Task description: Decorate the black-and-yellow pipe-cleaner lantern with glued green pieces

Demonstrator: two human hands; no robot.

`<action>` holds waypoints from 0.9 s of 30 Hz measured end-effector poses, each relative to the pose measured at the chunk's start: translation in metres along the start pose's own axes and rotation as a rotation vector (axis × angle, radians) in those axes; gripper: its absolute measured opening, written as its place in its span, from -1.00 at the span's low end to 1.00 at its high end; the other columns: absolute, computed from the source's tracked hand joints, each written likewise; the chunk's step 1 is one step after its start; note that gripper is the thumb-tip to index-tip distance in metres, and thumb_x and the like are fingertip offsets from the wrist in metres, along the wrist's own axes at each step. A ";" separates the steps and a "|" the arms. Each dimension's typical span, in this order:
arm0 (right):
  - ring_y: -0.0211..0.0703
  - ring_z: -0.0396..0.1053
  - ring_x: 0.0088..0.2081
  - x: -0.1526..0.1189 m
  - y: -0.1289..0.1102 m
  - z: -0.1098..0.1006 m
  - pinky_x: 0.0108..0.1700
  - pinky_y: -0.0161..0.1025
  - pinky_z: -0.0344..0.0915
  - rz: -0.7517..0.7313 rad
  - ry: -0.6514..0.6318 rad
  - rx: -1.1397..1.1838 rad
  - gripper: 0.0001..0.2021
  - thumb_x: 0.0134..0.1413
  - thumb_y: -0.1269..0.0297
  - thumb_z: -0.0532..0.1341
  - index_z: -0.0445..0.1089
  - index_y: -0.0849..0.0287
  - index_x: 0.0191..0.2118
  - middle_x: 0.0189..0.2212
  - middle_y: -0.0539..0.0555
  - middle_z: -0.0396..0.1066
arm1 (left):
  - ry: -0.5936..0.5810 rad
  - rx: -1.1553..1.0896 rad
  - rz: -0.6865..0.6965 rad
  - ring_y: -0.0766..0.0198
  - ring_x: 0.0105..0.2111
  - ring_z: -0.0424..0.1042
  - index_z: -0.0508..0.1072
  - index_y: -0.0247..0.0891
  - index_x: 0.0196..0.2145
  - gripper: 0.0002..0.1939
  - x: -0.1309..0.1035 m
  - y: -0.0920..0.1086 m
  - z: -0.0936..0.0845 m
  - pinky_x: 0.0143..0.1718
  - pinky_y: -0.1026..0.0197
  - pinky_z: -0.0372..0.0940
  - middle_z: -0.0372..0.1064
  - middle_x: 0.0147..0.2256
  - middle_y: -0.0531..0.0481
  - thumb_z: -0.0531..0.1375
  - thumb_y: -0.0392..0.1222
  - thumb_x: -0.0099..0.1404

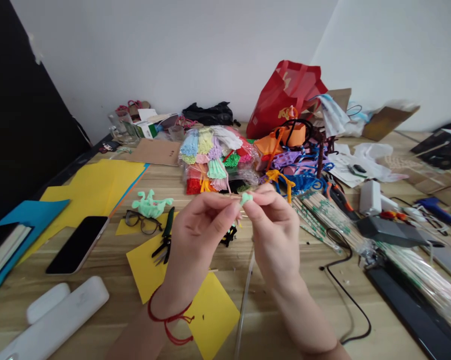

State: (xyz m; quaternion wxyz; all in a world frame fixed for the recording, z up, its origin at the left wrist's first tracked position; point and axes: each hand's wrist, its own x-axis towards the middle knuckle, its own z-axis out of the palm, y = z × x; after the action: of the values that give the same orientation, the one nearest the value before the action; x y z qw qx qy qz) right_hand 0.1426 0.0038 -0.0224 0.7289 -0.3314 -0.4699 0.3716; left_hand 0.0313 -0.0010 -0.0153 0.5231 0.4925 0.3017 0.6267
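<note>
Both hands meet above the middle of the table. My left hand (206,225) and my right hand (274,225) pinch a small mint-green fuzzy piece (246,199) between their fingertips. The back of each hand hides part of the fingers. Left of my hands, a larger mint-green fuzzy shape (150,204) rests beside a pair of glasses (142,222). Green-handled pliers (167,235) lie partly on a yellow paper sheet (144,257), close to my left hand. Another yellow sheet (213,315) lies below my hands, and a small black bundle (230,236) shows between my wrists.
Bags of coloured fuzzy stems (213,155) and a red bag (285,95) stand at the back. A black phone (78,245) and white case (60,320) lie left. Wrapped sticks (334,220), a black cable (351,295) and a grey box (390,231) lie right.
</note>
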 end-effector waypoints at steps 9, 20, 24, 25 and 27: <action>-0.26 0.46 -0.36 0.013 -0.008 -0.019 -0.17 -0.24 0.41 0.592 -0.381 0.323 -0.80 -0.07 0.10 0.49 0.56 0.08 -0.42 -0.42 -0.03 0.55 | 0.050 0.372 0.353 0.27 -0.24 0.50 0.57 -0.06 -0.19 -0.86 -0.004 0.005 0.001 -0.23 0.20 0.40 0.56 -0.23 0.05 0.31 -0.28 0.31; -0.11 0.45 -0.17 0.008 -0.017 -0.016 -0.17 -0.15 0.39 -0.373 -0.320 -0.391 -0.56 0.05 0.43 0.43 0.47 -0.06 0.05 -0.15 0.03 0.55 | 0.075 0.037 -0.029 0.37 -0.50 0.34 0.55 -0.17 -0.42 -0.82 0.009 0.009 -0.010 -0.45 0.29 0.30 0.40 -0.53 0.10 0.40 -0.05 0.18; -0.07 0.48 -0.17 0.010 -0.011 -0.022 -0.15 -0.08 0.43 -0.704 -0.334 -0.581 -0.56 0.14 0.53 0.33 0.44 -0.03 0.09 -0.18 0.08 0.58 | 0.012 -0.071 -0.147 0.43 -0.54 0.21 0.52 -0.20 -0.50 -0.76 0.013 0.010 -0.011 -0.51 0.33 0.20 0.27 -0.60 0.13 0.44 -0.04 0.11; -0.06 0.49 -0.19 0.011 -0.008 -0.023 -0.17 -0.06 0.43 -0.747 -0.329 -0.604 -0.56 0.16 0.53 0.31 0.44 -0.03 0.11 -0.19 0.09 0.58 | -0.010 -0.071 -0.156 0.43 -0.54 0.20 0.51 -0.20 -0.51 -0.75 0.013 0.009 -0.011 -0.52 0.32 0.19 0.25 -0.59 0.12 0.43 -0.04 0.13; -0.03 0.51 -0.20 0.011 -0.004 -0.025 -0.20 -0.03 0.44 -0.810 -0.308 -0.621 -0.53 0.17 0.54 0.29 0.43 -0.06 0.13 -0.18 0.10 0.60 | -0.037 -0.066 -0.173 0.42 -0.54 0.18 0.49 -0.21 -0.51 -0.74 0.012 0.009 -0.009 -0.53 0.31 0.18 0.24 -0.58 0.11 0.39 -0.04 0.19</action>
State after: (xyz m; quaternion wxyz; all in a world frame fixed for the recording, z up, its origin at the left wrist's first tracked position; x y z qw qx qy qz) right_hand 0.1701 0.0084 -0.0230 0.6042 -0.2652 -0.7496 -0.0521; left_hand 0.0197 0.0089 -0.0067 0.5968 0.4585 0.3127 0.5795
